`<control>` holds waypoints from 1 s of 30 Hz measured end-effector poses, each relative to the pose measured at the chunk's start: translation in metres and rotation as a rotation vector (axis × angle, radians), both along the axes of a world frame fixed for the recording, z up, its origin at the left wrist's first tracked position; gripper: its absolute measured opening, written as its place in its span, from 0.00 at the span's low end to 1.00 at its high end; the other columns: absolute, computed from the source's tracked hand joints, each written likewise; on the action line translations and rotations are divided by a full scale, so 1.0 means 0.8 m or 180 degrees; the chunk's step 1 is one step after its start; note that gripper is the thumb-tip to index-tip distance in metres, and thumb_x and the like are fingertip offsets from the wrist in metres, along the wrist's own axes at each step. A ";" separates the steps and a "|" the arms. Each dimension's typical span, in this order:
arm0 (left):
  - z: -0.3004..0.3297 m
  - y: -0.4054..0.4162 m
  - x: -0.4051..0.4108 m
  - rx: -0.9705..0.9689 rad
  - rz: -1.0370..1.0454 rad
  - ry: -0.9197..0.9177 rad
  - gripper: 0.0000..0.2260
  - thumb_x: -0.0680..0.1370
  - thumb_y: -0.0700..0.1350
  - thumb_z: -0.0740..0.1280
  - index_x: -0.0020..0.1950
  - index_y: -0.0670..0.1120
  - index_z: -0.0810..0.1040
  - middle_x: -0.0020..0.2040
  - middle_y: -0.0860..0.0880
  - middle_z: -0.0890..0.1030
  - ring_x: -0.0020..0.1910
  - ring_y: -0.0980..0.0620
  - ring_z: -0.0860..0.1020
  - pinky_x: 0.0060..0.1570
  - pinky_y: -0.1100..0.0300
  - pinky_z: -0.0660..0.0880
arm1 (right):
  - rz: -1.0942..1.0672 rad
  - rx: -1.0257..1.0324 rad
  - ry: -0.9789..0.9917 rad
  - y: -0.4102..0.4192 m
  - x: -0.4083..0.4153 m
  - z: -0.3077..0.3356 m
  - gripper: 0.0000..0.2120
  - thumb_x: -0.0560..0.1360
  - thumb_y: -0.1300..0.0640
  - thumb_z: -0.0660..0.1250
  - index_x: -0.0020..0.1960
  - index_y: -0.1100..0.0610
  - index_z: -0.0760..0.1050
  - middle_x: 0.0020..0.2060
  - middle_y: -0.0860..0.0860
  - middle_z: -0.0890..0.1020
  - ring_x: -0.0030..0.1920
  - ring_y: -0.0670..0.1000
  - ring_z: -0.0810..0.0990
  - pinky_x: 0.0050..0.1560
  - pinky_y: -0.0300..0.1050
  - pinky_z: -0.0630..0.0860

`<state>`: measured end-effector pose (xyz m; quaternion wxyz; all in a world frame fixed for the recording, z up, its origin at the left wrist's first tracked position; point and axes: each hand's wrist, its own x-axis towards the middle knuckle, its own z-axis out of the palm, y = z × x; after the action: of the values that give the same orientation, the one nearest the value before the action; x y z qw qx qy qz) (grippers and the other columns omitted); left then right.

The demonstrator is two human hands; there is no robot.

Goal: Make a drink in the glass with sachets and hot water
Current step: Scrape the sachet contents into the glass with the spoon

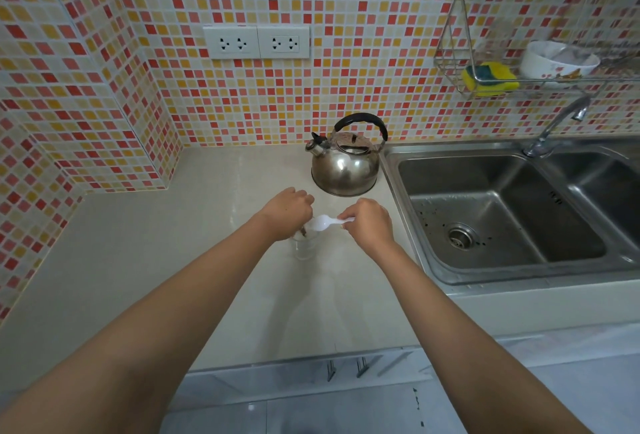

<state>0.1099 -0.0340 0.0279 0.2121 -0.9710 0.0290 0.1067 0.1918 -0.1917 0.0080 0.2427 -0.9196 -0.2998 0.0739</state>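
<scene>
Left hand (289, 210) pinches a brown sachet (304, 232) over the glass (304, 248); right hand (367, 222) grips a light, bendy plastic spoon (327, 222) by its handle; kettle (344, 163) at twelve o'clock.

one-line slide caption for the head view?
Right hand holds a white plastic spoon over a clear glass; steel kettle behind.

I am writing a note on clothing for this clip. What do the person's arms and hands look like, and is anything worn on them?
Both arms are bare along all of their visible length: no sleeves show. The left hand and the right hand wear no gloves. No watch, bracelet or ring is visible on either wrist or on the fingers that show. No markings appear on the arms.
</scene>
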 end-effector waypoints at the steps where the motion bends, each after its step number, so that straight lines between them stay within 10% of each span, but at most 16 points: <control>1: 0.001 -0.002 0.001 0.0085 -0.0068 0.0031 0.08 0.75 0.39 0.67 0.52 0.44 0.80 0.52 0.45 0.78 0.51 0.46 0.75 0.46 0.56 0.68 | -0.0001 -0.0007 0.0009 0.000 0.000 0.000 0.11 0.72 0.64 0.69 0.51 0.54 0.84 0.47 0.53 0.84 0.48 0.56 0.80 0.42 0.41 0.70; 30: 0.007 -0.013 0.006 0.0684 -0.0632 0.0276 0.12 0.75 0.39 0.69 0.58 0.41 0.79 0.51 0.43 0.80 0.49 0.46 0.76 0.44 0.57 0.65 | 0.0068 -0.0024 -0.0090 0.003 -0.002 -0.003 0.11 0.72 0.65 0.69 0.51 0.54 0.84 0.48 0.53 0.85 0.47 0.56 0.81 0.46 0.44 0.76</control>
<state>0.1146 -0.0442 0.0334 0.3228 -0.9295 0.1224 0.1294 0.1901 -0.1892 0.0056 0.2341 -0.9183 -0.3128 0.0646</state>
